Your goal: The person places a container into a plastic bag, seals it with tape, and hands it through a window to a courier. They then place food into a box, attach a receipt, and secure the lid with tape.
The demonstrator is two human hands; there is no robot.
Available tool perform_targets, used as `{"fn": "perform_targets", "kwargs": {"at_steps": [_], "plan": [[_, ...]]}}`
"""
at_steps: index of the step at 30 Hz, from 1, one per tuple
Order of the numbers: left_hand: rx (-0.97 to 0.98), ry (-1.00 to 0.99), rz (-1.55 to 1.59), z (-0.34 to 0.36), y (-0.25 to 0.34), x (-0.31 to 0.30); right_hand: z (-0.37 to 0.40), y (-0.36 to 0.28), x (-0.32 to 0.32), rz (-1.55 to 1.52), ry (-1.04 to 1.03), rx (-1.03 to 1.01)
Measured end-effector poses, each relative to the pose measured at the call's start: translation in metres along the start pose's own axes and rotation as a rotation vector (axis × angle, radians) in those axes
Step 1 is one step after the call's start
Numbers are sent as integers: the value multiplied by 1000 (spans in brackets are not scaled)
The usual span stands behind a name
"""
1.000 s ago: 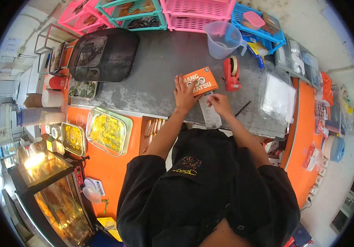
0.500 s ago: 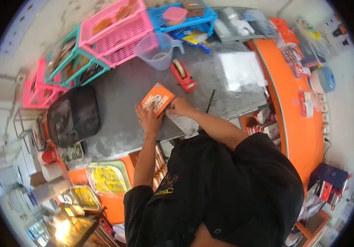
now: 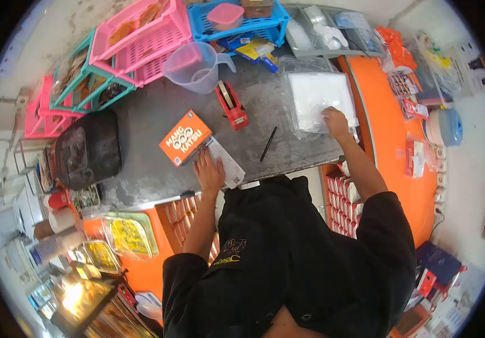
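An orange box (image 3: pixel 185 138) printed "MANG KATSU" lies on the dark grey counter. Beside its lower right edge is a long white printed paper slip (image 3: pixel 230 168). My left hand (image 3: pixel 209 170) rests on the slip's left side, fingers stretched out, just below the box. Farther right, my right hand (image 3: pixel 336 123) is at the front right part of a stack of white plastic bags (image 3: pixel 316 93) in a clear wrapper, its fingers bent and pinching at the top bag. Between the two hands lies a black pen (image 3: pixel 268 143).
A red tape dispenser (image 3: pixel 232 107) and a clear plastic jug (image 3: pixel 194 67) stand behind the box. Pink baskets (image 3: pixel 141 39), a blue basket (image 3: pixel 239 25) and a grey tray (image 3: pixel 332 50) line the back. A black bag (image 3: pixel 87 149) sits at left.
My right hand has left the box and moved right to the plastic bags. My left hand has slid off the box onto the slip, leaving the box's printed top uncovered.
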State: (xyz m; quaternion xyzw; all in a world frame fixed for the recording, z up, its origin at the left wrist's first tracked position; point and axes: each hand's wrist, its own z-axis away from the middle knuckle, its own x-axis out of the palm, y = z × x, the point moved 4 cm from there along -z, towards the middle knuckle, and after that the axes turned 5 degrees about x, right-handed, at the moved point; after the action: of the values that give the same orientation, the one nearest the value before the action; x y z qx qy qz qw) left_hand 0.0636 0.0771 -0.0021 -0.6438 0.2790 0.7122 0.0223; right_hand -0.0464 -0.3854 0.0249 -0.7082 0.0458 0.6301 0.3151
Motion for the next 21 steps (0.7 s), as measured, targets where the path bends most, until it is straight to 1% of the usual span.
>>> {"fn": "perform_targets", "kwargs": {"at_steps": [1,3,4,5,6,7,8,10,12,14,15,16,17,18,19,20,21], "plan": [[-33,2,-5,-4,-2,-5,-4,0,0,12,-85,32],[-21,-27,-33,-13,-7,-9,-14,-1,-9,27,-110,-6],[-52,-25,-44,-17,-10,-9,-14,-1,-11,48,-116,-11],[-43,0,-44,-20,-14,-6,-11,4,-9,37,-137,-34],[-37,29,-48,-20,-21,-6,-10,9,-5,16,-131,-95],[-71,41,-67,-19,-28,-5,-13,10,-1,-12,-118,-161],[-71,50,-69,-21,-30,-2,-18,7,-1,-29,-128,-192],[-100,63,-77,-15,-25,6,-18,9,-5,4,-258,-206],[-70,154,21,-8,-20,7,-18,12,3,55,-216,-267],[-78,211,82,3,-11,10,-21,29,16,76,-133,-381],[-84,267,34,10,-7,18,-22,24,11,35,-137,-393],[-105,320,9,16,-2,23,-31,32,13,48,-193,-471],[-85,360,169,20,6,10,-42,55,26,32,-137,-574],[-92,430,261,25,22,-8,-70,127,69,-169,-132,-572],[-54,500,308,30,30,-13,-76,91,24,-105,-352,-108],[-1,563,359,33,38,-19,-120,149,34,-408,-418,-179],[-53,553,532,35,45,-23,-129,135,-8,-732,-244,-58]]}}
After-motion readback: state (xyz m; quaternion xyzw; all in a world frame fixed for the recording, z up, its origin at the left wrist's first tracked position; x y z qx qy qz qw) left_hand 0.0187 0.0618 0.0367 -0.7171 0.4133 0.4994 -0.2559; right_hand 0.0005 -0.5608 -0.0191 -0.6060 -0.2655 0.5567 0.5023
